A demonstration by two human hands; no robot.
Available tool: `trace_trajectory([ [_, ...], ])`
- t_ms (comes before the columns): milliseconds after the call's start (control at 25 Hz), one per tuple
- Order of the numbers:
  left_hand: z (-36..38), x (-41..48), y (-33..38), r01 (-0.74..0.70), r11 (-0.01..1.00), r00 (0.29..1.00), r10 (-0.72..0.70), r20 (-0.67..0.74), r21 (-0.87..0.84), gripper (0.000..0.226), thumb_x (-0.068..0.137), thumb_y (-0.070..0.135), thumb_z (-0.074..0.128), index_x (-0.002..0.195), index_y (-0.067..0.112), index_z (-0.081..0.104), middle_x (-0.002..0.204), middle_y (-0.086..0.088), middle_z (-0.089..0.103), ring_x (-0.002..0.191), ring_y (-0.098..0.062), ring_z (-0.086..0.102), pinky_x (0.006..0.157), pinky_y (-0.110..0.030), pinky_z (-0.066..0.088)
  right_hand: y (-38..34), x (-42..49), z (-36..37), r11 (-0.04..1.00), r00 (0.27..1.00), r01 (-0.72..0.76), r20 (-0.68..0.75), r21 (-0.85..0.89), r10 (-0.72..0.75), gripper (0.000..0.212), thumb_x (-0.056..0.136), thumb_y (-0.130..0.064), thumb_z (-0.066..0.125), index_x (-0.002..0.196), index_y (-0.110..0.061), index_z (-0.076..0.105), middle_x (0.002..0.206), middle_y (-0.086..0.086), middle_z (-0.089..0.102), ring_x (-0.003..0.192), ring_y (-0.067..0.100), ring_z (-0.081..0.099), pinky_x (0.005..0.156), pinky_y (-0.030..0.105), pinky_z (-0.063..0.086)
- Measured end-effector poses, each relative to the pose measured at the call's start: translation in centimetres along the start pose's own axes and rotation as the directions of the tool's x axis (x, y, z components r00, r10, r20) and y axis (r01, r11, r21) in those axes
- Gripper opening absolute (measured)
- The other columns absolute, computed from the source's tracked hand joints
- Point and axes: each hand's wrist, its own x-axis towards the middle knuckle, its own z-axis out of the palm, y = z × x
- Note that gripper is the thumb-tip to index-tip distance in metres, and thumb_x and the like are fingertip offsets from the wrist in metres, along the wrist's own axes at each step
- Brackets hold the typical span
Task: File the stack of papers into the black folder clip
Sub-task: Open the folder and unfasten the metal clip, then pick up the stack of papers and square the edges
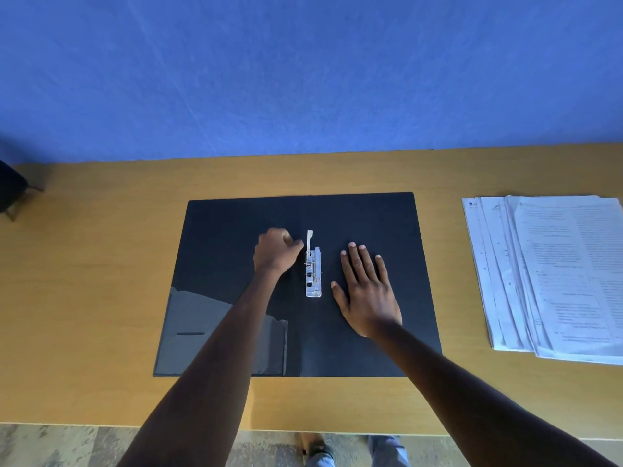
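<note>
A blue wall (303, 79) stands behind a wooden table (101, 281). A black folder (377, 214) lies open and flat in the middle of the table. A shiny metal clip (313, 278) sits along its middle fold, and the clip's lever (309, 239) sticks up at the far end. The left hand (274, 252) is curled up just left of the clip and pinches the lever with its fingertips. The right hand (365, 291) lies flat with straight fingers on the right half of the folder, just beside the clip. The stack of papers (556, 274) lies on the table far to the right, well apart from the folder, a bit fanned out. A see-through pocket (188, 318) is on the folder's near left corner.
</note>
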Motion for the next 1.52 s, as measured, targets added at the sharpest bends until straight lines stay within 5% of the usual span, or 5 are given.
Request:
trace_trajectory([
  [480,2.2,-13.2,-3.1,-0.24,0.9,0.92,0.33,-0.21,0.363,0.011,0.076,0.015,0.068,0.086,0.013,0.065,0.086,-0.006,0.063,0.078,-0.032,0.063,0.072,-0.04,0.045,-0.5,0.6,-2.3,0.992,0.999,-0.03,0.039,0.125,0.025,0.071,0.097,-0.055,0.028,0.148,-0.006,0.039,0.159,0.012,0.032,0.149,0.028,0.025,0.121,0.048,0.018],
  [640,2.3,-17.0,-3.2,-0.345,0.9,0.909,0.391,-0.142,0.267,0.024,0.079,0.026,0.044,0.086,0.015,0.065,0.085,-0.004,0.062,0.077,-0.029,0.063,0.07,-0.038,0.048,-0.3,0.4,-5.6,0.965,0.987,-0.108,-0.092,0.24,0.133,0.063,0.094,-0.057,0.037,0.129,-0.008,0.057,0.132,0.011,0.06,0.123,0.031,0.056,0.104,0.046,0.042],
  [1000,3.3,-20.0,-0.2,-0.377,0.867,0.883,0.443,0.157,-0.327,0.019,0.093,0.04,0.057,0.091,0.024,0.066,0.093,0.014,0.069,0.09,0.004,0.064,0.073,-0.029,0.054,3.4,-4.8,-7.6,0.851,0.934,-0.281,-0.078,0.444,0.349,0.047,0.1,-0.049,0.043,0.12,-0.013,0.065,0.12,0.003,0.066,0.112,0.024,0.061,0.093,0.039,0.048],
  [1200,5.0,-19.4,3.7,-0.322,0.878,0.848,0.434,0.305,-0.355,0.029,0.098,0.038,0.054,0.105,0.014,0.069,0.1,0.008,0.072,0.091,0.006,0.064,0.069,-0.006,0.043,6.0,-5.8,-8.7,0.839,0.924,-0.301,-0.077,0.453,0.374,0.037,0.099,-0.039,0.048,0.118,-0.013,0.067,0.12,0.003,0.067,0.11,0.023,0.061,0.093,0.039,0.048],
  [1520,12.3,-17.9,14.2,-0.359,0.864,0.857,0.455,0.242,-0.352,0.012,0.094,0.014,0.06,0.102,0.012,0.07,0.088,0.012,0.068,0.085,0.006,0.064,0.071,-0.011,0.047,18.4,-7.7,-11.5,0.835,0.894,-0.39,-0.059,0.388,0.445,0.04,0.097,-0.039,0.053,0.125,-0.012,0.062,0.131,0.007,0.061,0.123,0.028,0.055,0.098,0.042,0.043],
])
